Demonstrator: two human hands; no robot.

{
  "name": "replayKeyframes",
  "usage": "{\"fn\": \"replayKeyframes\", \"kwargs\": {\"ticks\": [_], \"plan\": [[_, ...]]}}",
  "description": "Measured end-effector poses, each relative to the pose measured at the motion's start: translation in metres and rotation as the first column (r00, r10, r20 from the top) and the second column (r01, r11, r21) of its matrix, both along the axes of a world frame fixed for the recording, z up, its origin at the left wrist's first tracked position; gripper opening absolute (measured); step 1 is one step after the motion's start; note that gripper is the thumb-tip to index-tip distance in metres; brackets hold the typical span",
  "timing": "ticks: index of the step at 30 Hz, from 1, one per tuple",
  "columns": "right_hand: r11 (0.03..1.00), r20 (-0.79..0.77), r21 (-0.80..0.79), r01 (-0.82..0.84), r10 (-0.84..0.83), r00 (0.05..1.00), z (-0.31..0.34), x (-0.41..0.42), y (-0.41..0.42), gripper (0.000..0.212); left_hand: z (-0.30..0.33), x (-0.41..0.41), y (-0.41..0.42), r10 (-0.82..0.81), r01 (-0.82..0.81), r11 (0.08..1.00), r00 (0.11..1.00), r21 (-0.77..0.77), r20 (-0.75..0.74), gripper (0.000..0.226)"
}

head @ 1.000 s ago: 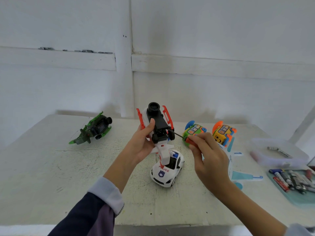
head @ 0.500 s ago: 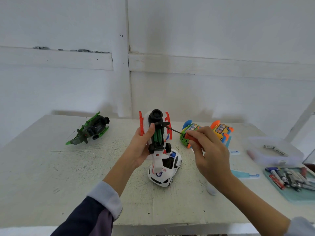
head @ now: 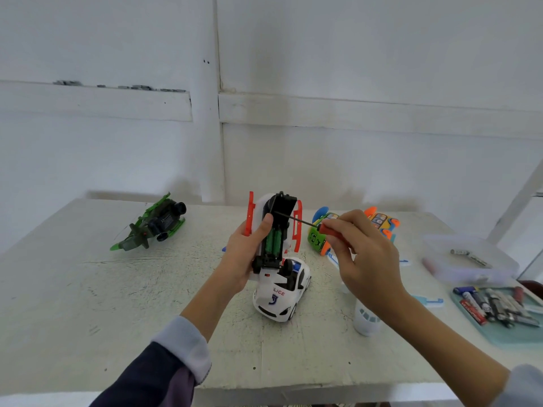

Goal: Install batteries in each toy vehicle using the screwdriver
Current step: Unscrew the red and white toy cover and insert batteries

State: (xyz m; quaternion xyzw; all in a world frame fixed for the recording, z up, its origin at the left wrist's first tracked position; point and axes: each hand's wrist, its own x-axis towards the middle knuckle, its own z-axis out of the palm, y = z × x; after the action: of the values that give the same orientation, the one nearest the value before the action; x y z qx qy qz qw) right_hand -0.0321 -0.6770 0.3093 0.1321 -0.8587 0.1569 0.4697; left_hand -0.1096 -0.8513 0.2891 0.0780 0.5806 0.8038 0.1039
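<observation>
Above the desk's (head: 88, 289) middle, the left hand (head: 244, 259) grips the red-and-white toy vehicle (head: 274, 230) upright, green batteries showing. The right hand (head: 364, 254) pinches the screwdriver (head: 311, 226), tip at its black cover.

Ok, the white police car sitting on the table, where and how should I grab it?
Probably across the body, at the doors. The police car stands upright on its wheels, nose toward you, so its two sides are flat and parallel. Come from above and pinch it side to side; its rear lies under the toy held in the left hand, so stay at the middle or the front.
</observation>
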Motion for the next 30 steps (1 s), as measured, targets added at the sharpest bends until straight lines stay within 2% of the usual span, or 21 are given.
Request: {"fn": "replayKeyframes", "kwargs": {"ticks": [7, 10, 14, 17, 21, 26, 30], "plan": [[1.0, 0.003, 0.02, 0.023, -0.023, 1.0, 0.013, 0.002, 0.018, 0.023, 0.012, -0.009, 0.009, 0.058, -0.067, 0.995, 0.992, -0.071, -0.112, 0.017], [0.999, -0.013, 0.033, 0.012, -0.011, 1.0, 0.024, 0.002, 0.033, 0.022, 0.018, -0.013, 0.021, 0.066, -0.082, 0.991, 0.988, -0.11, -0.143, 0.022], [0.996, 0.0, 0.062, 0.057, -0.057, 0.998, 0.04, 0.006, 0.057, 0.02, 0.027, -0.018, 0.046, 0.053, -0.08, 0.987, 0.982, -0.143, -0.179, 0.016], [0.993, 0.002, 0.071, 0.095, -0.096, 0.995, 0.049, 0.008, 0.084, 0.015, 0.035, -0.025, 0.075, 0.029, -0.066, 0.983, 0.978, -0.173, -0.209, 0.018], [0.996, 0.013, 0.044, 0.082, -0.082, 0.997, 0.056, 0.009, 0.132, 0.026, 0.046, -0.032, 0.121, 0.009, -0.054, 0.983, 0.97, -0.177, -0.245, 0.016], [0.998, 0.048, -0.002, 0.067, -0.067, 0.997, 0.045, 0.007, 0.199, 0.012, 0.054, -0.036, 0.184, 0.047, -0.101, 0.975, 0.964, -0.197, -0.262, 0.014], [0.999, 0.035, 0.01, 0.031, -0.032, 0.999, 0.043, -0.002, 0.255, 0.016, 0.055, -0.034, 0.238, 0.08, -0.148, 0.961, 0.957, -0.232, -0.28, 0.028]]}}
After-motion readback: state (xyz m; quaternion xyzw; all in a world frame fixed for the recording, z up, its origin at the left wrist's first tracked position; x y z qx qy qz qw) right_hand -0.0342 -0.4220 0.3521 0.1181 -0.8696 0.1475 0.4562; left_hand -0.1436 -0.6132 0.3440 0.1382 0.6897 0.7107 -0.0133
